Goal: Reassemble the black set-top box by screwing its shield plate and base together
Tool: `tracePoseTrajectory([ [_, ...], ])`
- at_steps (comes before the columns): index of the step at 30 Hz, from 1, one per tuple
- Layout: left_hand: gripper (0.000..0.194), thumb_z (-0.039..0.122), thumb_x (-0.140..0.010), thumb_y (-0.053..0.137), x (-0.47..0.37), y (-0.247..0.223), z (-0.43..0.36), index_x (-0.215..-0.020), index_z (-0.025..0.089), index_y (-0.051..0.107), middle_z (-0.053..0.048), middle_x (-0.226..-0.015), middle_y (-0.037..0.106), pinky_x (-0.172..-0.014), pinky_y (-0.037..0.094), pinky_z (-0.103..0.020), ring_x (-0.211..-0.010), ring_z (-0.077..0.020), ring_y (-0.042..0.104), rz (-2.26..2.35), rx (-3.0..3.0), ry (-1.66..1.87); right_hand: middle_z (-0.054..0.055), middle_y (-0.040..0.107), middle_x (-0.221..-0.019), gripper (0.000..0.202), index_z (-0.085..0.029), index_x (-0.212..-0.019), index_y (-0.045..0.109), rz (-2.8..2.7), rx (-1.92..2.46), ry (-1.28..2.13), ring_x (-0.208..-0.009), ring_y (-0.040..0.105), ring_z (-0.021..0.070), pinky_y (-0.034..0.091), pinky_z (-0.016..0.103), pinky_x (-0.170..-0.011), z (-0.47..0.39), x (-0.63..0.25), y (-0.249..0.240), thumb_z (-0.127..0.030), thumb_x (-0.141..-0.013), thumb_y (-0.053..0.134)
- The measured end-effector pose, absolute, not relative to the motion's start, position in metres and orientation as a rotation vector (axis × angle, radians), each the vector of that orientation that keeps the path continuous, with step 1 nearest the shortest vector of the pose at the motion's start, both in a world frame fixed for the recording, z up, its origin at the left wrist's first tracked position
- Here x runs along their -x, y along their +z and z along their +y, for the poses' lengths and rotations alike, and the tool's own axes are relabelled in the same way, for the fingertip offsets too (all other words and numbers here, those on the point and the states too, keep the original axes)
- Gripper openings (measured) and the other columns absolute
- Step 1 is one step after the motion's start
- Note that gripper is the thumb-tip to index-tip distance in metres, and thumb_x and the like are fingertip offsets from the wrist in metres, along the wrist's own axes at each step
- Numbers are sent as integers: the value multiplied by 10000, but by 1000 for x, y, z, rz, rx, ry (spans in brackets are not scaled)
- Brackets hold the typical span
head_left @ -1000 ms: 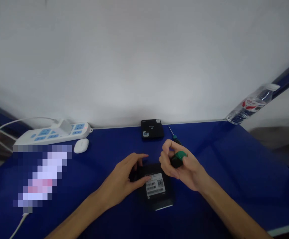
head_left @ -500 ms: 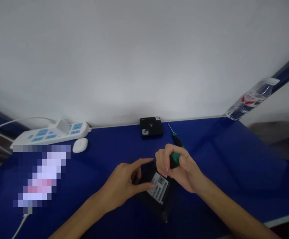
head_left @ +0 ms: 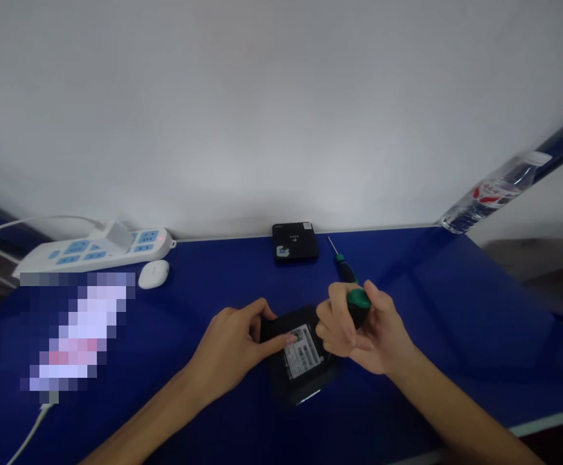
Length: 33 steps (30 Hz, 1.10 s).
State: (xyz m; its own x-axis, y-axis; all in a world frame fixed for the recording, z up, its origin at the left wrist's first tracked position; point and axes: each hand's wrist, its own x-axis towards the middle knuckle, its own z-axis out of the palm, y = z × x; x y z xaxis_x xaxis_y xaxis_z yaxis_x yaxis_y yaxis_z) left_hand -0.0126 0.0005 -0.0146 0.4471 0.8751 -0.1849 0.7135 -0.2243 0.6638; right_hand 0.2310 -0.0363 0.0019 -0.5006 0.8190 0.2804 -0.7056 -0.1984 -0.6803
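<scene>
The left hand (head_left: 233, 342) pinches the black box (head_left: 291, 319), thumb across its label (head_left: 305, 358), fingers curled at its edge. The right hand (head_left: 373, 339) clenches a green-and-black handle (head_left: 359, 307).

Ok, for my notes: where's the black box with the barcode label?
The black box is low centre in the head view, between the left hand gripping it and the right hand.

Left grip (head_left: 235, 342) with thumb outstretched and fingers bent, right grip (head_left: 379, 339) in a curled fist
</scene>
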Motion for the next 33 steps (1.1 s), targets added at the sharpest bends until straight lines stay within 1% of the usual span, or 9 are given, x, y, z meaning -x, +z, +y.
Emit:
tracePoseTrajectory([
  [4,585,737,-954,680,16,-15,4,-692,225,575,58,-529,556,-550,354,-279,-521,-144,514,1312,-2066,291,-71,365,-521,592,-184,-744,687,-978,170,1842,-406,242,78,271,249,-469,-36,-227,1,-578,-1144,500],
  [11,583,568,-1004,655,19,-18,5,-570,202,522,51,-500,543,-535,350,-267,-480,-108,476,1183,-2179,290,-27,520,-578,552,-163,-745,734,-1069,258,1704,-381,259,58,211,253,-430,-32,-232,1,-544,-1105,560],
  [14,533,481,-1003,645,19,-21,4,-573,206,494,51,-511,533,-536,364,-275,-475,-107,474,1185,-2267,347,-44,456,-554,529,-173,-730,738,-1042,320,1598,-411,235,76,199,276,-463,-32,-234,4,-544,-1081,600],
  [17,355,477,-997,662,19,-20,2,-763,222,582,27,-701,621,-576,443,-297,-570,-139,553,1219,-2372,528,-57,367,-527,508,-188,-714,729,-980,351,1523,-452,240,104,225,289,-504,-30,-234,7,-542,-1060,615],
  [19,280,497,-997,692,19,-17,1,-1101,238,667,-32,-1008,716,-656,541,-331,-734,-184,662,1190,-2391,579,-56,341,-519,508,-195,-718,731,-966,372,1490,-468,249,117,226,291,-512,-28,-235,7,-534,-1070,594],
  [21,520,510,-982,744,19,-15,-1,-1434,304,590,-93,-1377,685,-872,620,-437,-1058,-274,733,1102,-2402,563,-52,340,-519,515,-201,-723,730,-960,388,1471,-471,249,121,221,295,-509,-27,-236,7,-541,-1079,578],
  [24,834,577,-886,862,20,-17,-1,-1608,413,479,-91,-1677,522,-1210,441,-685,-1515,-430,501,936,-2456,512,-48,346,-531,514,-207,-725,723,-928,403,1463,-482,254,125,222,298,-510,-26,-237,6,-554,-1078,582],
  [27,1025,630,-825,903,22,-20,-1,-1683,427,380,-107,-1738,460,-1249,374,-730,-1589,-462,396,786,-2465,387,-46,350,-545,505,-206,-733,723,-909,401,1467,-496,261,126,226,296,-515,-25,-237,6,-548,-1081,593],
  [33,1037,570,-813,920,26,-25,1,-1686,372,395,-148,-1675,490,-1189,459,-680,-1495,-455,482,725,-2487,361,-38,387,-564,498,-199,-760,725,-955,364,1491,-514,282,130,228,294,-515,-25,-237,7,-561,-1081,607],
])
